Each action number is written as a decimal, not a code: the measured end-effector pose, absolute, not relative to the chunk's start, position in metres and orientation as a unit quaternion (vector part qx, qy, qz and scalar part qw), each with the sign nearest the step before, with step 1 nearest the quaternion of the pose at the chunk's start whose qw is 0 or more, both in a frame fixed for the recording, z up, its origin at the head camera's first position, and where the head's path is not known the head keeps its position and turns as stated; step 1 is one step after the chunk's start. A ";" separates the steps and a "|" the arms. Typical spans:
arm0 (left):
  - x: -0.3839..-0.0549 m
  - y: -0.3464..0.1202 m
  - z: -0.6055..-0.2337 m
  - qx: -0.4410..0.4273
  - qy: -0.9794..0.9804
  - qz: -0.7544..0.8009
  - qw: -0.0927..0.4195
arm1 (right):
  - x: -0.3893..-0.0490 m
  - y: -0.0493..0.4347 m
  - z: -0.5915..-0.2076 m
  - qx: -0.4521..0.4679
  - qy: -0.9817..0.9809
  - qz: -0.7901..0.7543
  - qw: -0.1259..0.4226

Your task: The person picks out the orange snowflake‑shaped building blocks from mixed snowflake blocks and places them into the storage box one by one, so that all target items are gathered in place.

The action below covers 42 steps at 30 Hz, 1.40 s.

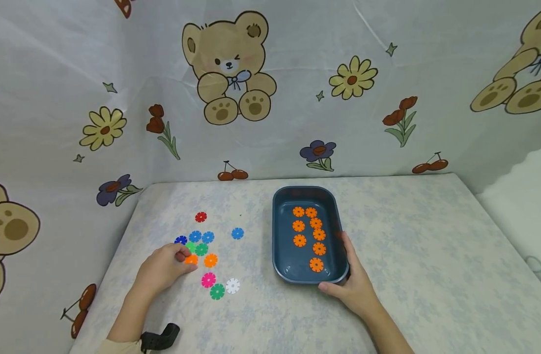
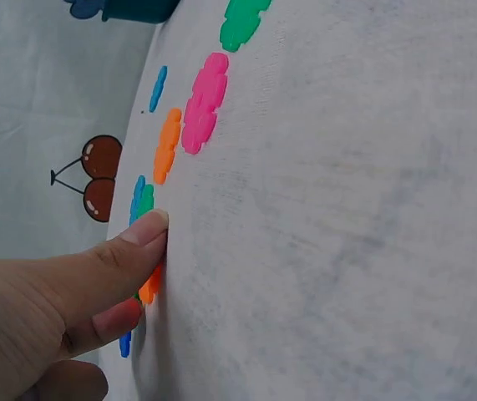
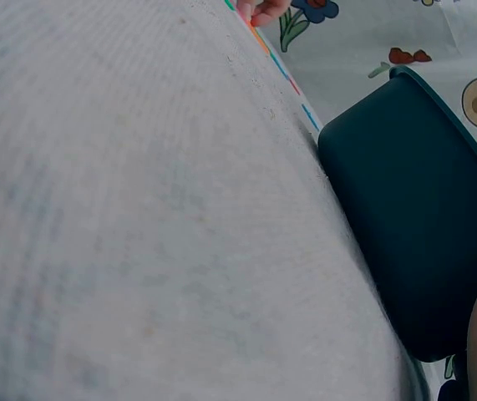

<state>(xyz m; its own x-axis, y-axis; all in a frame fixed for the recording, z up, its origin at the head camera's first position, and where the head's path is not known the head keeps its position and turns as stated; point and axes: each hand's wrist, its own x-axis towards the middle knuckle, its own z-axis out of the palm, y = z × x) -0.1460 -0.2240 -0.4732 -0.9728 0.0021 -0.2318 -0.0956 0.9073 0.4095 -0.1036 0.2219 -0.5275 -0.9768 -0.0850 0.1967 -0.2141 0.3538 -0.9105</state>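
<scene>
My left hand [image 1: 164, 268] is over the loose notched plastic discs, thumb and fingertips pinching an orange disc [image 1: 191, 259] low on the table. Light green and green discs [image 1: 201, 250] lie right beside those fingertips, and a second orange disc [image 1: 211, 260] is just to the right. In the left wrist view the thumb [image 2: 142, 234] covers part of the pinched orange disc [image 2: 149, 286]. With my right hand [image 1: 354, 285] I grip the dark blue rectangular bin [image 1: 292, 278] by its near right corner, thumb at the front rim. Several orange discs [image 1: 316, 265] lie flat inside it.
Blue discs [image 1: 208, 237], a red disc [image 1: 201, 217] and a lone blue disc [image 1: 237, 233] lie farther back. Pink [image 1: 208, 280], green [image 1: 217, 291] and white [image 1: 232, 285] discs sit nearer. A printed cloth [image 1: 288, 137] hangs behind the table's back edge.
</scene>
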 end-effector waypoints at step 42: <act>-0.179 -0.085 -0.422 0.182 0.864 0.433 0.178 | -0.103 0.222 -0.528 0.088 -0.820 0.563 0.057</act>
<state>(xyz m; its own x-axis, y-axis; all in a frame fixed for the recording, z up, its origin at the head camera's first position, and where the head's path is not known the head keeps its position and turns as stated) -0.1786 -0.0845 -0.4216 -0.8701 0.4693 -0.1507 0.1600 0.5581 0.8142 -0.1030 0.2218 -0.5279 -0.9780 -0.0811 0.1923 -0.2086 0.3504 -0.9131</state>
